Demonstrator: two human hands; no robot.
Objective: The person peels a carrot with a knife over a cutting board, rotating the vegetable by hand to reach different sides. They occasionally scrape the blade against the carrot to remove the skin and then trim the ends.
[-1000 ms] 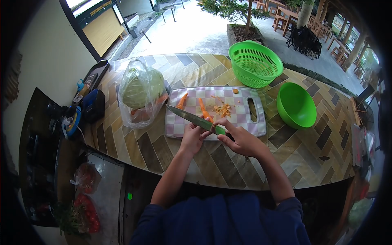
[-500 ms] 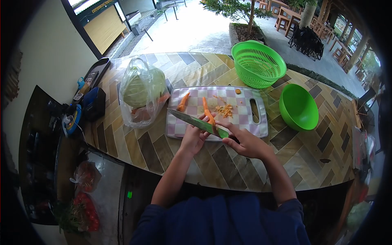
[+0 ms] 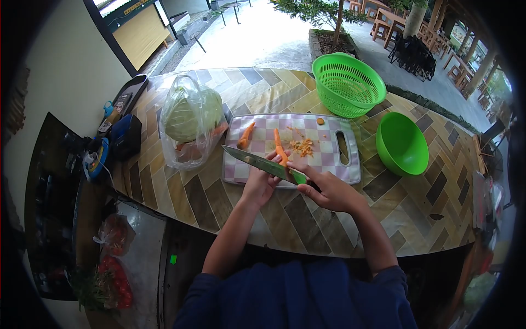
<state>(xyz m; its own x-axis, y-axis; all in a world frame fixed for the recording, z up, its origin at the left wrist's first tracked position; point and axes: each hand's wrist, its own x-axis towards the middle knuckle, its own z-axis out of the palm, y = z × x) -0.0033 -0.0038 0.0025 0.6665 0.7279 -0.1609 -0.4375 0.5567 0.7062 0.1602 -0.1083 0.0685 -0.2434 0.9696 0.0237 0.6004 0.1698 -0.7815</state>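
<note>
My left hand (image 3: 259, 185) is closed around the lower end of an orange carrot (image 3: 280, 145), over the front edge of the checked cutting board (image 3: 235, 169). My right hand (image 3: 324, 188) grips the handle of a large knife (image 3: 257, 161), whose blade points left and crosses over the carrot and my left fingers. A second carrot piece (image 3: 246, 137) lies on the board's left part. Right of the held carrot is a small heap of orange peelings (image 3: 302, 146), and a carrot end (image 3: 320, 121) rests near the board's back edge.
A plastic bag (image 3: 189, 123) holding a cabbage stands left of the board. A green basket (image 3: 348, 86) is behind the board and a green bowl (image 3: 401, 143) to its right. A dark case (image 3: 126, 137) sits at the table's left edge. Bagged red vegetables (image 3: 115, 279) lie lower left.
The view has shifted very slightly. Both hands, the knife and the held carrot keep nearly the same places, with the blade a little lower across the carrot.
</note>
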